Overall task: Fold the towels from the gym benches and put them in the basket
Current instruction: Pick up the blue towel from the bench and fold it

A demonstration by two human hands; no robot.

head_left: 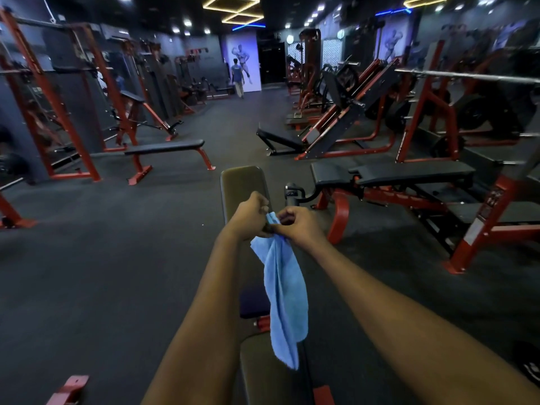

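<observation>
Two bare forearms reach up from the bottom of the frame and meet at the centre. The left hand (248,214) is curled into a loose fist, its fingers closed round the top edge of one light blue terry towel (283,287). The right hand (298,226) sits just beside it, almost touching, with thumb and bent fingers pinching the same bunched top edge. The towel hangs straight down from the two hands in long folds, its lower corner ending in the lower centre of the frame. Only this one towel is in view.

Below and behind the towel runs a long, narrow black padded desk with red metal fittings (242,182), stretching from the bottom edge up past the hands. Whether the towel's lower end touches it cannot be told. A red metal foot (70,390) shows at the lower left on the dark rubber floor (117,258).

Further off stand three more benches. There is a flat black bench on red legs (165,147) at left of centre, a low black sloping bench (280,138) at centre, and a black adjustable bench with a red frame (409,173) at right. Above that, a steel barbell (467,77) lies across a red rack. Red-framed machines line both sides. At the far end, in the upper centre, one person in a blue shirt (238,77) stands before a pale wall poster (244,54).
</observation>
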